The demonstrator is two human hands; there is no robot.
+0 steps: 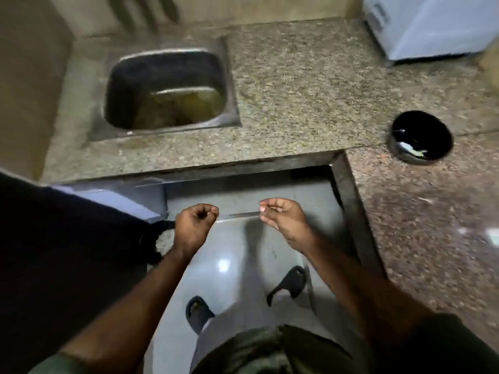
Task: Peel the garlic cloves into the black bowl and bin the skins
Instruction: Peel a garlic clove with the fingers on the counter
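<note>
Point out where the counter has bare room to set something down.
The widest bare stretch of granite counter lies between the sink and the black bowl, bounded behind by the white appliance. A narrower strip runs in front of the sink. The side counter below the bowl also looks bare, though blurred.

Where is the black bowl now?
In the head view, the black bowl stands on the granite counter at the right side, right of the sink and below the white appliance.

Wide bare tabletop runs across the middle of the frame, open between the sink at upper left and the black bowl at right. A white appliance blocks the upper right corner.
</note>
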